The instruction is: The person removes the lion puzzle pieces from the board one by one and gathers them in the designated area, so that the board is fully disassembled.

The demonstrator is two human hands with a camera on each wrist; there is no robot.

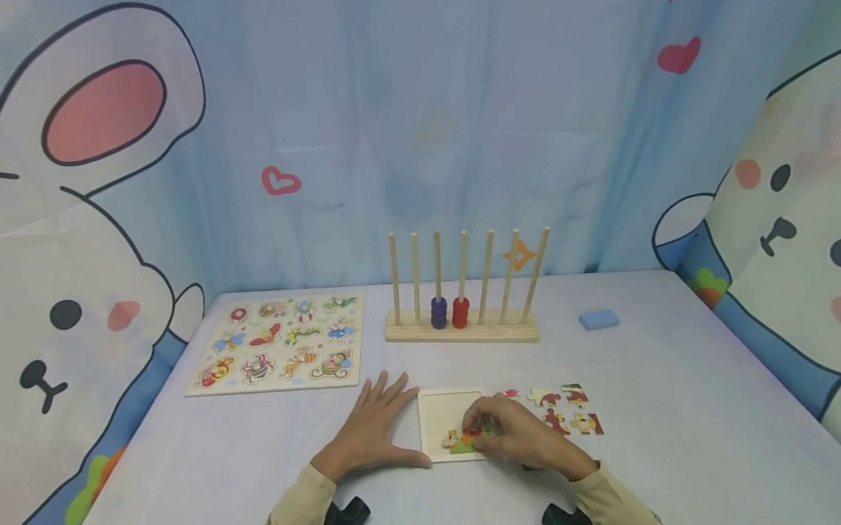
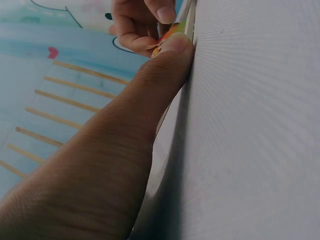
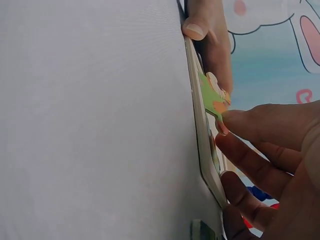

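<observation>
A square wooden puzzle tray (image 1: 434,407) lies near the front middle of the table. My left hand (image 1: 374,429) spreads its straight fingers along the tray's left side, the thumb touching the lower left corner. Over the tray's lower right, my right hand (image 1: 520,434) pinches a green and orange jigsaw piece (image 3: 214,97) between thumb and fingers. In the right wrist view the piece is tilted up above the tray. Green colouring (image 1: 460,442) shows in the tray beside the fingertips. Several loose jigsaw pieces (image 1: 556,421) lie right of the tray, some partly hidden by my right hand.
At the back left lies a wooden insect puzzle board (image 1: 346,328). A pegged wooden stand (image 1: 412,332) with blue beads (image 1: 438,312) and red beads (image 1: 461,312) stands behind the tray. A light blue block (image 1: 598,320) lies at the right. A printed curtain (image 1: 415,137) hangs behind the table.
</observation>
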